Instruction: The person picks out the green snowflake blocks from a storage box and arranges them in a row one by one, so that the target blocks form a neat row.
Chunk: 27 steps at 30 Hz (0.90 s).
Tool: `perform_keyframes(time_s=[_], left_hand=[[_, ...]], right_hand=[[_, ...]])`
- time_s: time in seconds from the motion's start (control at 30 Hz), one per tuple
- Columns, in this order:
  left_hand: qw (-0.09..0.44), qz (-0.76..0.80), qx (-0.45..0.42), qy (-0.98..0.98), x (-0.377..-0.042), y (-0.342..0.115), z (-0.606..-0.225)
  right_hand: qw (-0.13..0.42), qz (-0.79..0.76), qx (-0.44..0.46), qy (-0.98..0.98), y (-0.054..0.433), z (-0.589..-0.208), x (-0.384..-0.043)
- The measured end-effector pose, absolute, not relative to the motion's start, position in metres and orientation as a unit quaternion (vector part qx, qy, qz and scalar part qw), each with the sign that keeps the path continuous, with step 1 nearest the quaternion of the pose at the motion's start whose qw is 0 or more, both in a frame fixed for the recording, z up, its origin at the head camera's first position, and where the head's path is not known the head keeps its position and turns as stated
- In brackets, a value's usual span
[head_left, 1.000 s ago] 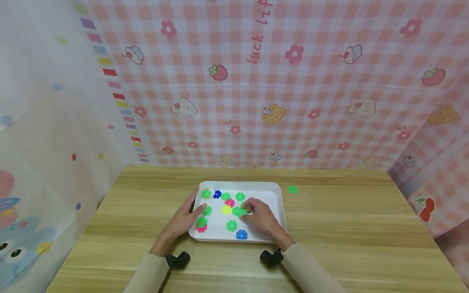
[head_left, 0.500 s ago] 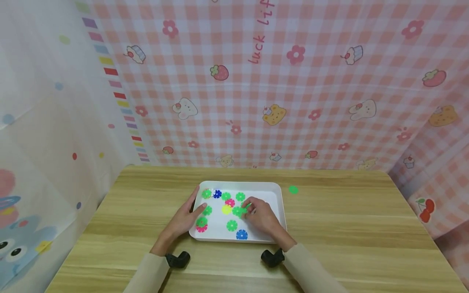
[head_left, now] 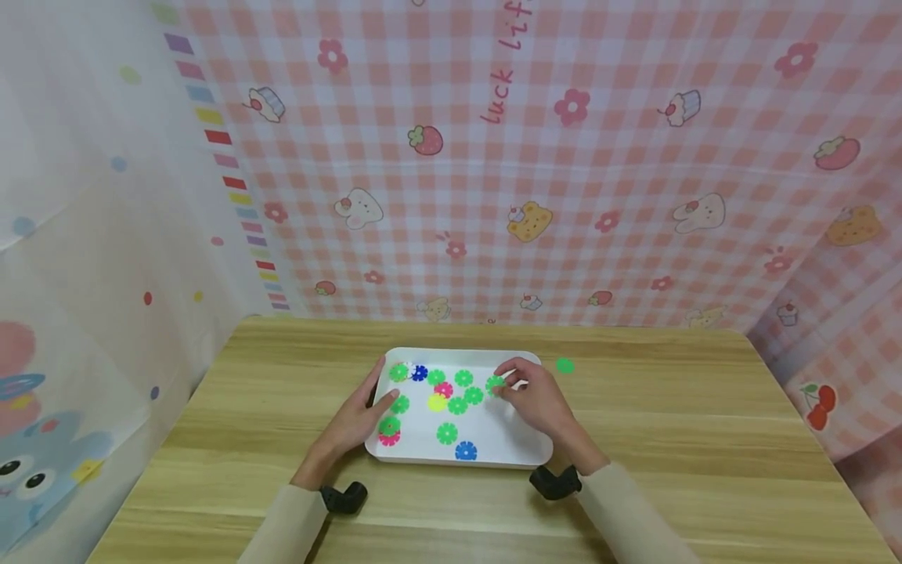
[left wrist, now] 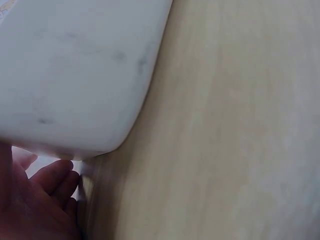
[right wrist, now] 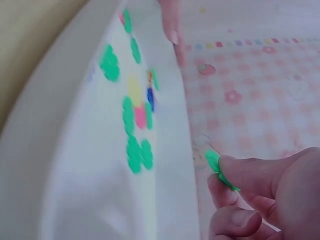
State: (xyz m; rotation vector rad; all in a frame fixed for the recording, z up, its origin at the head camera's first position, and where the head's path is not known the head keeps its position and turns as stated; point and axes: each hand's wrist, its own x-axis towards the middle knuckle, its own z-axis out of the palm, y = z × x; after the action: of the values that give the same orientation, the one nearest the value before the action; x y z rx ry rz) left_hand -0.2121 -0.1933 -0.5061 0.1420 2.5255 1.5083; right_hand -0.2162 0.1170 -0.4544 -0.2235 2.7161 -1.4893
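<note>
One notched green disc (head_left: pixel 496 385) sits pinched between the thumb and fingertips of my right grip (head_left: pixel 539 398), caught near its edge, tilted, with much of it standing out leftward past the fingertips. It is above the right part of the white tray (head_left: pixel 503 431), apart from the loose green pieces (head_left: pixel 457 406) to its left. My left grip (head_left: pixel 358 417) clasps the tray's left side, thumb over the rim, fingers along the outside. I take the step in hand to be lifting out single green pieces, since another green disc (head_left: pixel 565 366) lies on the worktop (head_left: pixel 676 439) near the tray's far right corner. The next move, I judge, calls for a firm pinch on this thin piece and enough height to clear the rim.
</note>
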Motion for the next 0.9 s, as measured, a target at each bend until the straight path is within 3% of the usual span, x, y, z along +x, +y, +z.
perform_keyframes(time_s=[0.53,0.9], left_hand=[[0.103,0.518,0.041,0.848,-0.212,-0.192,-0.508],[0.105,0.518,0.040,0.848,-0.214,-0.194,-0.507]], right_hand=[[0.004,-0.493,0.002,0.870,0.194,-0.441,-0.229],[-0.010,-0.519,0.042,0.854,0.226,-0.452,-0.239]])
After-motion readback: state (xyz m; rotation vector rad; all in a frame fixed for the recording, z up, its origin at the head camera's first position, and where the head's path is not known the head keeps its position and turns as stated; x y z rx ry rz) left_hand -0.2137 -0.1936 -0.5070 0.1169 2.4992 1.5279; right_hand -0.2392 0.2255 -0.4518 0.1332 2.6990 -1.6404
